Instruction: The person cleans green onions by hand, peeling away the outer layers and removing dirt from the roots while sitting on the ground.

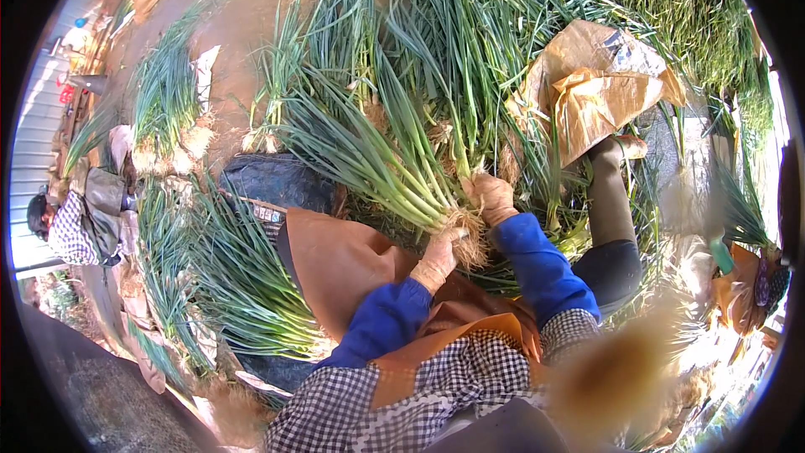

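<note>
A bunch of green onions [394, 172] slants across the middle, its leaves toward the upper left and its pale, bushy roots toward me. My left hand [436, 262] is closed around the bunch's lower end, beside the roots. Just right of the roots, my right hand [491, 196] has its fingers curled in at the foot of a pale onion stalk [460, 151]; the fingertips are partly hidden. Beyond both hands lies a large heap of green onions [453, 42]. A brown apron [344, 256] covers my lap under the left forearm.
More green onion bunches lie at my left [243, 273] and at the far left [168, 92]. A crumpled tan sack [599, 92] rests at the upper right, above my outstretched leg [610, 201]. Another person [80, 222] sits at the far left edge.
</note>
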Demonstrator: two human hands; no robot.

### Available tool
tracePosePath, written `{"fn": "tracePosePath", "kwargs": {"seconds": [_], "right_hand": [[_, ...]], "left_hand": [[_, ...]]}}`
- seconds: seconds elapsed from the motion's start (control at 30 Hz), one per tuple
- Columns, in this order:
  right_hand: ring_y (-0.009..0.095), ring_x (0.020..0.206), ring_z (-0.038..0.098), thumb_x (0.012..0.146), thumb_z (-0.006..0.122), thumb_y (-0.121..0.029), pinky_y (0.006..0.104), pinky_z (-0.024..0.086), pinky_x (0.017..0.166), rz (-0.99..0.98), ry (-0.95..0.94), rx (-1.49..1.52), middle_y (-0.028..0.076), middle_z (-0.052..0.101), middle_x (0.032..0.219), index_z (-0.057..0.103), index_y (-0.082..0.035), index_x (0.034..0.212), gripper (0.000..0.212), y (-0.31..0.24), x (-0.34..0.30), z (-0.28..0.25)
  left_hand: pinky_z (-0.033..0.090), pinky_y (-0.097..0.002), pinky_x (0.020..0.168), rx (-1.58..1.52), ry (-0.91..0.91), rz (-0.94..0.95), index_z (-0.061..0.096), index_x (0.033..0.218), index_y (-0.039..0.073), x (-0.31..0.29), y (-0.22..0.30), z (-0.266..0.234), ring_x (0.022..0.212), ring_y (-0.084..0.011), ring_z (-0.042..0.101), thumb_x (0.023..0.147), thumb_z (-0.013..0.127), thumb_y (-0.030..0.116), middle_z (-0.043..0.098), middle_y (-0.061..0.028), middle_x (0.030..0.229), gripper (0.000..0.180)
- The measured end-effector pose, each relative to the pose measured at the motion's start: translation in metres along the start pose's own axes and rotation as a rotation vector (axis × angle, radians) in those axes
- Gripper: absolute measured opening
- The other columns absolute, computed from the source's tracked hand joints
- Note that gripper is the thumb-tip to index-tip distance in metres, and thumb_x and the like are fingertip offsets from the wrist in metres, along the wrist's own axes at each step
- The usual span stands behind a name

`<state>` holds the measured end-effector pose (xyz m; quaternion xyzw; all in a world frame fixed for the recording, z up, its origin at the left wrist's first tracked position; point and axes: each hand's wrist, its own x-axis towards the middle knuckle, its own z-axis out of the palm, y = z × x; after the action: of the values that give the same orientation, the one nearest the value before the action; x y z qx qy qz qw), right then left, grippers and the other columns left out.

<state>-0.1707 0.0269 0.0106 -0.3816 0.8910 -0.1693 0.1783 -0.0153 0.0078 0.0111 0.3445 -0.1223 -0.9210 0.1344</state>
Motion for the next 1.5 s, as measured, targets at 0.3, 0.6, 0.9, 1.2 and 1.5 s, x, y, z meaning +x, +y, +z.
{"fn": "tracePosePath", "kwargs": {"seconds": [0.3,0.6,0.9,1.2,1.5], "right_hand": [[0.023,0.051,0.057,0.081,0.049,-0.02,0.0358,0.046,0.045,-0.509,-0.223,-0.375,0.007,0.057,0.058,0.062,-0.012,0.078,0.016,0.039,-0.073,-0.04],[0.019,0.096,0.058,0.09,0.044,-0.024,0.0319,0.05,0.069,-0.494,-0.339,-0.703,0.013,0.058,0.108,0.054,-0.02,0.116,0.027,0.068,-0.044,-0.082],[0.019,0.106,0.048,0.09,0.049,-0.017,0.0288,0.037,0.092,-0.179,-0.474,1.197,0.011,0.052,0.118,0.052,0.001,0.115,0.031,-0.034,-0.004,0.028],[0.025,0.07,0.058,0.076,0.06,-0.048,0.0351,0.046,0.067,0.252,-0.345,0.268,0.014,0.06,0.071,0.062,0.003,0.084,0.052,0.045,0.065,0.019],[0.03,0.067,0.059,0.088,0.047,-0.04,0.0383,0.047,0.062,-0.04,-0.261,0.736,0.016,0.062,0.076,0.059,-0.002,0.089,0.039,-0.007,0.02,0.036]], "left_hand": [[0.052,-0.0314,0.069,-0.09,0.016,0.043,0.054,0.104,0.005,0.013,-0.007,-0.031,0.08,-0.0209,0.059,0.071,0.048,-0.003,0.058,-0.0067,0.092,0.034],[0.05,-0.0373,0.079,-0.244,0.09,0.037,0.052,0.106,0.001,-0.001,0.021,-0.017,0.089,-0.027,0.058,0.072,0.05,-0.002,0.059,-0.0123,0.097,0.034],[0.051,-0.0435,0.08,-0.191,-0.099,-0.072,0.046,0.115,0.007,-0.045,0.046,-0.004,0.095,-0.0276,0.057,0.075,0.052,-0.004,0.056,-0.0104,0.104,0.041],[0.052,-0.0397,0.081,-0.376,-0.099,0.017,0.049,0.113,0.003,-0.032,0.066,-0.005,0.092,-0.0268,0.058,0.073,0.05,-0.004,0.058,-0.0121,0.101,0.041],[0.05,-0.0363,0.081,-0.107,-0.023,0.014,0.052,0.107,0.005,-0.008,0.034,-0.017,0.089,-0.0227,0.058,0.071,0.053,-0.004,0.058,-0.0062,0.097,0.037]]}}
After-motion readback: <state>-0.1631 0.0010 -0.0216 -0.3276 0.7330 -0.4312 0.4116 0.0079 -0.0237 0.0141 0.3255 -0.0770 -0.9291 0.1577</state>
